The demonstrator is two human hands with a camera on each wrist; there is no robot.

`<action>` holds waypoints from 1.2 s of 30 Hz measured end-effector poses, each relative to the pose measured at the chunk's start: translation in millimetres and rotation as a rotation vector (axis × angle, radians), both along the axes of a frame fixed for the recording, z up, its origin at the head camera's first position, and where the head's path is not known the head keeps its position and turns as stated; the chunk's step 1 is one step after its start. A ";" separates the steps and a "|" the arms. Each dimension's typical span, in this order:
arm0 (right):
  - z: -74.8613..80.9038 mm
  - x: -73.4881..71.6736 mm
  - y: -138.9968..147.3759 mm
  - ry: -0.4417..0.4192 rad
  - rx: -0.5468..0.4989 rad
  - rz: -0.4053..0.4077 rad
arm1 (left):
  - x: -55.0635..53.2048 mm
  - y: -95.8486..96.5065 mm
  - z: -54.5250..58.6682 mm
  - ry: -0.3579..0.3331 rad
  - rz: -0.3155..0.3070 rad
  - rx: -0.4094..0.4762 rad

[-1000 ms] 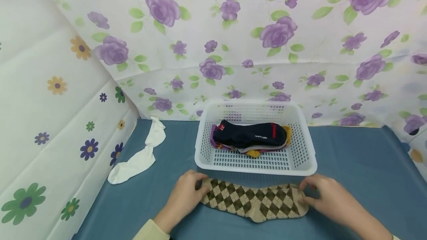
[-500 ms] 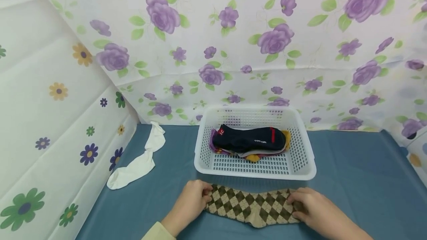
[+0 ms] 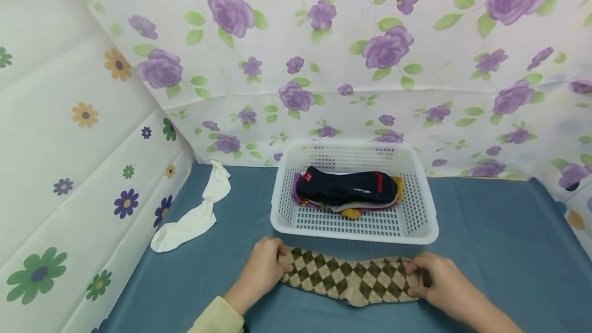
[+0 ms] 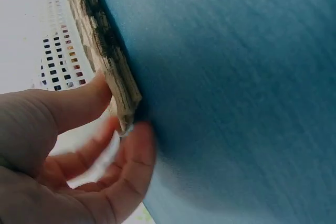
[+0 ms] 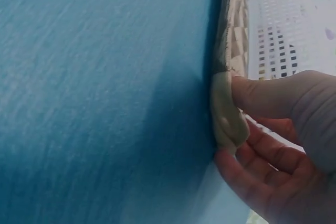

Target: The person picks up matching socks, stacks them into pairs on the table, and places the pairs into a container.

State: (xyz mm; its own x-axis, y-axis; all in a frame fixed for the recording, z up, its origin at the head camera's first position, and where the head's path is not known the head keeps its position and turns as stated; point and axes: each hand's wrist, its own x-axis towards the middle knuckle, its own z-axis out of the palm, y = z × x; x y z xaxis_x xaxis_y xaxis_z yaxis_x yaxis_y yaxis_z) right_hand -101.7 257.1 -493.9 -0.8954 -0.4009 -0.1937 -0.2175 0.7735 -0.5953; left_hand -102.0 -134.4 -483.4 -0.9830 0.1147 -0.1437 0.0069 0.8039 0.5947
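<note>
A beige and brown argyle sock lies flat across the blue surface in front of the basket, its heel towards the person. My left hand pinches the ribbed cuff at its left end; the left wrist view shows the thumb on the layered edge of the sock. At the plain beige toe on the right, my right hand holds the sock between thumb and fingers. In the right wrist view the beige toe curls up slightly between them.
Behind the sock stands a white plastic basket with a dark navy sock on top of other coloured socks. White socks lie stretched out at the left. Flowered cloth walls off the back and left side.
My right hand moved left over the sock's toe, then drew slightly back to its end. My left hand stays at the cuff. The head view tilted briefly and returned.
</note>
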 end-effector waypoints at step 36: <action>14.6 -4.8 -10.2 -0.150 0.023 -0.108 | -1.5 0.2 2.3 -0.119 -0.084 0.229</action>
